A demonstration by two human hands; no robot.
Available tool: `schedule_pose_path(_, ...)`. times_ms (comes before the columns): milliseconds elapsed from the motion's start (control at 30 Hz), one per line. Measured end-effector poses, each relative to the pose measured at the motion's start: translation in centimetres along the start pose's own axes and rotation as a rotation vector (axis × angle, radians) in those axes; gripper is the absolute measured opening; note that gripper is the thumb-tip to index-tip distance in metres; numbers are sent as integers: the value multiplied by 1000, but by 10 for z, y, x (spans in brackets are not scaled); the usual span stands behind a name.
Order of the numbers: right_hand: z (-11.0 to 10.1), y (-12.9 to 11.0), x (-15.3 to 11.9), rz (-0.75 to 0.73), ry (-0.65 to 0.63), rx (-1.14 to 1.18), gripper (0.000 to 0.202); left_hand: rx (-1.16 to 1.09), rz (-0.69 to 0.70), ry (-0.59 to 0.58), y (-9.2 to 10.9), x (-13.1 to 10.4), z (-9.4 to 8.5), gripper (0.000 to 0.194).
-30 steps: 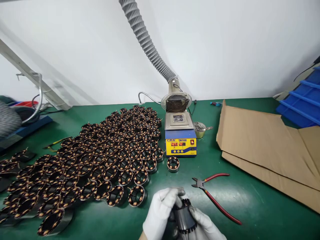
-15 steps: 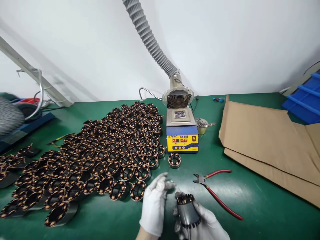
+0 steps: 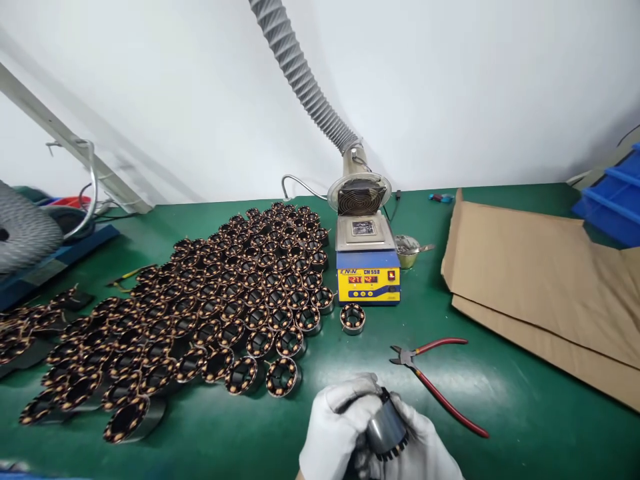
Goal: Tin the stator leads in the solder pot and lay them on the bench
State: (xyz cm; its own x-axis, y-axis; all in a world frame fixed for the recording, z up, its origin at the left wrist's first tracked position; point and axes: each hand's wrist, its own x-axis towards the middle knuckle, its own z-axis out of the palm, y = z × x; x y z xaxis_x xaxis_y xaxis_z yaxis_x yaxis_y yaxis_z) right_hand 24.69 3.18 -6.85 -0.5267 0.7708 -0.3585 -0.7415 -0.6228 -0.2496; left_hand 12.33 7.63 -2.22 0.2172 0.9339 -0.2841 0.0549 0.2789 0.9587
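A dark cylindrical motor stator (image 3: pixel 386 428) is tilted between my two white-gloved hands near the bottom of the view. My right hand (image 3: pixel 423 440) is wrapped round its right side and underside. My left hand (image 3: pixel 340 420) has its fingers bent against the stator's upper left end, covering most of its copper windings; whether the fingertips pinch a wire is hidden. A single stator (image 3: pixel 353 319) stands on the green table, in front of the yellow and blue solder pot (image 3: pixel 369 277). Red-handled cutters (image 3: pixel 440 383) lie with handles spread, right of my hands.
Many copper-wound stators (image 3: pixel 217 363) cover the left of the green table (image 3: pixel 500 433). Brown cardboard (image 3: pixel 530 267) lies at right, before blue bins (image 3: pixel 613 200). A metal cup (image 3: pixel 407 252) stands beside the pot, under a grey duct hose (image 3: pixel 305 77).
My left hand has moved right and closed onto the stator's upper end. The held stator has tilted further. The view has shifted slightly, and the pot's display digits differ.
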Motion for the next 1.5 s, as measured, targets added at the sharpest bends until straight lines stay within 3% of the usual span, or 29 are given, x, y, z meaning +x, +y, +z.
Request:
schedule_pose_path(167, 1, 2, 4, 50, -104, 65, 45, -219, -68, 244, -4, 8, 5, 11)
schedule_pose_path(300, -4, 0, 5, 43, -147, 73, 48, -547, -50, 380, -14, 17, 0, 30)
schedule_pose_path(367, -4, -1, 4, 70, -156, 58, 48, -589, -51, 320, -13, 15, 0, 37)
schedule_pose_path(467, 1, 0, 2, -9, -97, 14, 40, -354, -133, 127, -4, 7, 6, 30)
schedule_pose_path(567, 6, 4, 0, -231, 54, -208, 35, -167, -164, 196, 0, 4, 6, 13)
schedule_pose_path(700, -3, 10, 0, -561, 346, -835, 55, -274, -73, 296, -12, 9, -17, 24)
schedule_pose_path(767, -13, 11, 2, -736, 443, -1112, 49, -365, 21, 192, -21, 11, -26, 40)
schedule_pose_path(833, -19, 11, 5, -905, 439, -1375, 39, -344, 48, -20, -26, 11, -26, 54)
schedule_pose_path(900, -21, 11, 9, -1006, 410, -1599, 31, -273, -11, -141, -27, 12, -15, 47)
schedule_pose_path(967, -19, 11, 10, -1013, 418, -1732, 24, -243, -69, -55, -26, 14, -3, 28)
schedule_pose_path(1033, -17, 14, 11, -995, 471, -1783, 20, -337, -62, 76, -26, 17, 3, 21)
schedule_pose_path(1133, -18, 19, 11, -1000, 558, -1805, 21, -563, -35, 241, -24, 19, -5, 24)
schedule_pose_path(1200, -20, 20, 11, -1016, 577, -1828, 23, -519, -35, 307, -21, 17, -14, 26)
schedule_pose_path(1267, -22, 18, 12, -1055, 542, -1876, 26, -295, -86, 238, -16, 13, -18, 26)
schedule_pose_path(1367, -26, 14, 13, -1140, 457, -1955, 29, -68, -151, 114, -8, 11, -14, 8)
schedule_pose_path(1500, -25, 12, 13, -1143, 443, -1962, 27, -76, -186, 179, 3, 14, -19, 5)
